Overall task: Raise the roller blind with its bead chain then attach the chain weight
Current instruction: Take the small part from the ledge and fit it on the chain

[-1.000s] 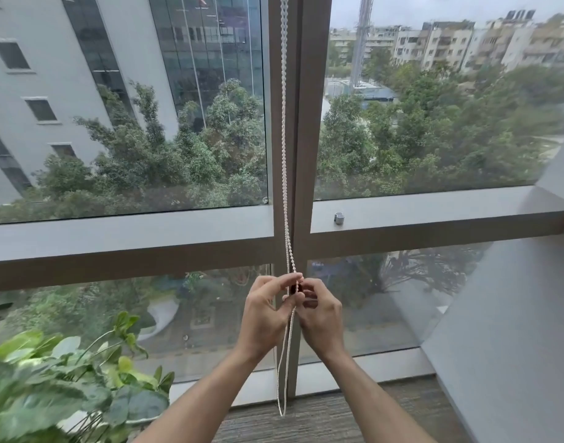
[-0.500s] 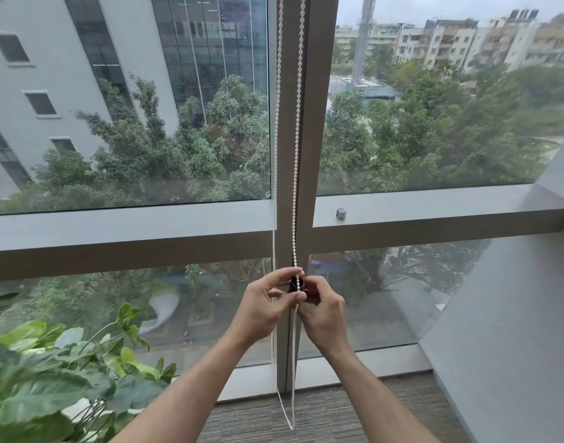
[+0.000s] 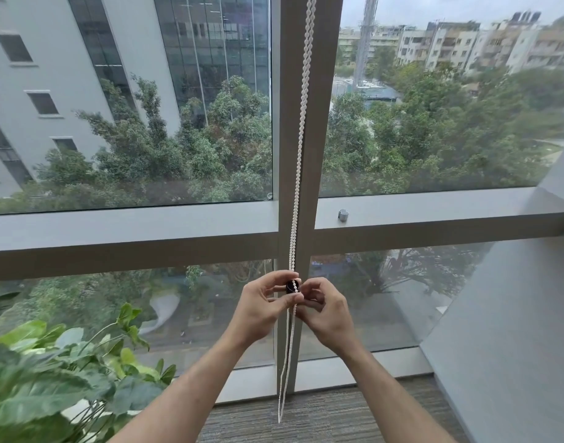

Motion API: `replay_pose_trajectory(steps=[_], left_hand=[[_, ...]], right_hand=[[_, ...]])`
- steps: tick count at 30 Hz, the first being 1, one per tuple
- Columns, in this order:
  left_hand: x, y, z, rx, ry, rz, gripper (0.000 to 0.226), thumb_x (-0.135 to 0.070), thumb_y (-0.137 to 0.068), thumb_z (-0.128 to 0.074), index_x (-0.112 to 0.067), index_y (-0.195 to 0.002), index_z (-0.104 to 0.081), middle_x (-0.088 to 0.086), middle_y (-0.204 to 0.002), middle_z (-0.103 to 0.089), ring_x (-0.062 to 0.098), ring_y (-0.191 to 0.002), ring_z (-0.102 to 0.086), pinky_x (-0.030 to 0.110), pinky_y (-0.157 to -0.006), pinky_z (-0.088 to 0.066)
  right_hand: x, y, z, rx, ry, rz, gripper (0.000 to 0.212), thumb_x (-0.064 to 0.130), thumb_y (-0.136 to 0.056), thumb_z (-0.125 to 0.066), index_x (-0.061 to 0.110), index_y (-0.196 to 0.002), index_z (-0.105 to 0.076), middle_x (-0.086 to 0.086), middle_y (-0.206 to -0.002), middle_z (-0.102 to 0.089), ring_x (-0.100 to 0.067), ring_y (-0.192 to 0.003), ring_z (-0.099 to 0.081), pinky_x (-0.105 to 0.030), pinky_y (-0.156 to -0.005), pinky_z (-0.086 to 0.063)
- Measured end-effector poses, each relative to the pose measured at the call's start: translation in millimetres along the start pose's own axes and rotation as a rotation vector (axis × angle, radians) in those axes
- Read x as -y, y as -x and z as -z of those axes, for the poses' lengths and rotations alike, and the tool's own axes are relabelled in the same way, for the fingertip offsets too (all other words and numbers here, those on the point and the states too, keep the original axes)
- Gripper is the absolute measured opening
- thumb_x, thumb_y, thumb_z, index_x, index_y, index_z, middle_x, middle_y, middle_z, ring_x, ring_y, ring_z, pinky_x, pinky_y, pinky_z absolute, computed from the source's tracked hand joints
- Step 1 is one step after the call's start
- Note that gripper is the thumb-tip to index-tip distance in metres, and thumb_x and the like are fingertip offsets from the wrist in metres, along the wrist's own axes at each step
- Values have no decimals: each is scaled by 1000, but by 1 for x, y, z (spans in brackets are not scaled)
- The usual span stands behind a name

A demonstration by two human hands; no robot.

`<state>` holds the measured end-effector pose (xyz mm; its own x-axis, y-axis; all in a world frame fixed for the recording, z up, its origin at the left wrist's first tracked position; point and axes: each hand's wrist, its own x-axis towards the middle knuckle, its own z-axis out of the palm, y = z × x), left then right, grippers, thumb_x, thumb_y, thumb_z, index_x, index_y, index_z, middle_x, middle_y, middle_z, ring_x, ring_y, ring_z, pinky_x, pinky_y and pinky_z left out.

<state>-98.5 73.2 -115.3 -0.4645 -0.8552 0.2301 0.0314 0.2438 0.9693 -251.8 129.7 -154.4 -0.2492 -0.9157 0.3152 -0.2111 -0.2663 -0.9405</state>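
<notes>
Chain (image 3: pixel 301 123) strands drawn together since earlier; your left hand (image 3: pixel 261 310) and right hand (image 3: pixel 325 314) pinch weight (image 3: pixel 292 286) onto it — attachment nearly done.

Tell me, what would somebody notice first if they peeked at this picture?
Probably the two hands in the lower middle: the left hand and the right hand pinch a small dark chain weight against the white bead chain, which hangs down the grey window post. Next comes the big window view of trees and tall buildings, and the leafy green plant in the bottom-left corner.
</notes>
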Motion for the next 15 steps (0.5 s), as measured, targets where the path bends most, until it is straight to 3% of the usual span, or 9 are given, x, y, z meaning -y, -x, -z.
replay_pose_trajectory(steps=[4,8,10,15], left_hand=[[3,1,-2,21,10,9,37,-16,-75,-85,-20,-109,-73,2,-103,-76,22,-99,-71,42,-83,-61],[4,0,-2,33,4,25,36,-15,-76,-84,-22,-109,-74,1,-103,-76,22,-100,-70,45,-83,-61],[3,0,-2,32,0,30,35,-13,-76,-84,-25,-108,-74,-1,-103,-77,20,-99,-70,43,-83,-61],[-1,1,-2,34,-9,26,36,-14,-77,-83,-32,-107,-74,-2,-104,-76,17,-99,-70,42,-82,-61]], right_hand=[[3,-11,18,59,-4,-68,31,9,-75,-76,26,-98,-63,-7,-94,-71,-23,-90,-73,-35,-84,-59],[5,-42,37,-219,82,-149,19,9,-79,-70,22,-92,-64,-9,-83,-70,-32,-80,-71,-50,-75,-60],[7,-65,46,-357,182,-185,12,15,-86,-69,21,-96,-64,-4,-83,-69,-29,-80,-70,-50,-74,-60],[14,-125,64,-497,429,-179,32,23,-90,-66,8,-118,-62,-10,-100,-67,-28,-97,-63,-48,-93,-51]])
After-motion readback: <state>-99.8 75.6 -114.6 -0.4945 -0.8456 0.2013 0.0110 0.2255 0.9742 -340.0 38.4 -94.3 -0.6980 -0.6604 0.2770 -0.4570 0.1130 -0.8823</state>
